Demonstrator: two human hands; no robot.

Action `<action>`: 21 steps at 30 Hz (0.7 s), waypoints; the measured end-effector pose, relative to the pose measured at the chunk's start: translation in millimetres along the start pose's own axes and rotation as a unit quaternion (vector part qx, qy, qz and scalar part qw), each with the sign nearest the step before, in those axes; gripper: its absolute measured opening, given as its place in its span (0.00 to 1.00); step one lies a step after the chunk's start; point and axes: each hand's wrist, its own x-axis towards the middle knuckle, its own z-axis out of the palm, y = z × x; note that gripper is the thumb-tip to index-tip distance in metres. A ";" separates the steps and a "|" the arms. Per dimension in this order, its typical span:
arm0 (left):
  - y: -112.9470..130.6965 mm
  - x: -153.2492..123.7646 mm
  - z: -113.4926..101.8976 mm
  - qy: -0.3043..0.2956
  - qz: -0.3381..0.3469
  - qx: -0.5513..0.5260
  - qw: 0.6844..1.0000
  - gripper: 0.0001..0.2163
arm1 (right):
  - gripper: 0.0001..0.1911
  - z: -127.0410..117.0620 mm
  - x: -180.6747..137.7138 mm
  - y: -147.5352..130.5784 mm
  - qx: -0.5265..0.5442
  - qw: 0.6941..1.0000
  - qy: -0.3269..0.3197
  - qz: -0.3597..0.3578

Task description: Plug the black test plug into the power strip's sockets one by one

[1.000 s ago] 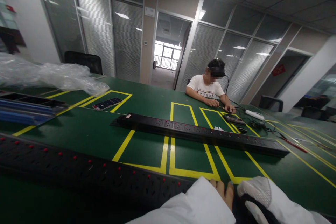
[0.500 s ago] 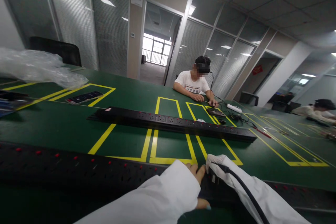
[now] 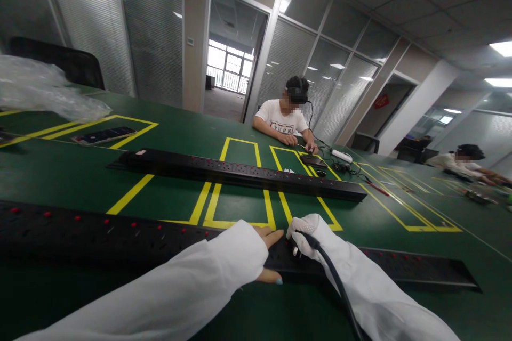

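Note:
A long black power strip (image 3: 120, 232) with a row of red switches or lights lies across the table before me. My left hand (image 3: 269, 253) is bare and spans the strip, fingers towards its far edge and thumb at its near side. My right hand (image 3: 308, 234), in a white glove, is closed round a plug (image 3: 295, 250) with a thick black cable (image 3: 338, 282) trailing down towards me. The plug's metal prongs show just over the strip, beside my left fingers. Whether they touch a socket, I cannot tell.
Behind lies a second black power strip (image 3: 240, 170) on the green table (image 3: 176, 248) marked with yellow tape. A phone (image 3: 104, 136) and clear plastic wrapping (image 3: 44, 88) are at left. Across sits a person (image 3: 284, 120) near cables and a white power strip (image 3: 342, 156). Another person (image 3: 460, 162) works far right.
The view has shifted, so everything sits further left and higher, and the near strip's right end now shows. Both hands keep about the same place on the strip.

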 end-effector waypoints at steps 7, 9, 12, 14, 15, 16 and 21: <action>-7.4 8.4 14.8 -0.041 -0.026 0.014 0.999 0.39 | 0.11 -1.8 -16.2 -11.4 -0.330 0.939 -0.088 -0.047; -9.0 9.1 18.0 -0.029 -0.028 0.011 0.999 0.39 | 0.11 1.8 -17.2 -11.5 -0.350 0.932 -0.098 -0.012; -9.3 10.0 18.9 -0.026 -0.031 0.011 0.999 0.39 | 0.09 7.3 -15.1 -11.6 -0.341 0.933 -0.110 -0.010; -6.3 9.5 17.0 -0.028 -0.033 0.012 0.999 0.37 | 0.08 10.7 -15.6 -12.9 -0.318 0.942 -0.109 0.010; -3.4 8.7 15.6 -0.026 -0.036 0.017 0.999 0.36 | 0.08 12.8 -17.2 -13.7 -0.299 0.948 -0.100 0.030; 0.5 7.5 14.0 -0.020 -0.039 0.025 0.999 0.36 | 0.10 15.2 -19.5 -14.2 -0.278 0.956 -0.085 0.051; 27.0 2.2 10.0 0.039 -0.013 0.068 0.997 0.35 | 0.12 29.7 -29.7 -7.1 -0.220 0.971 -0.030 0.087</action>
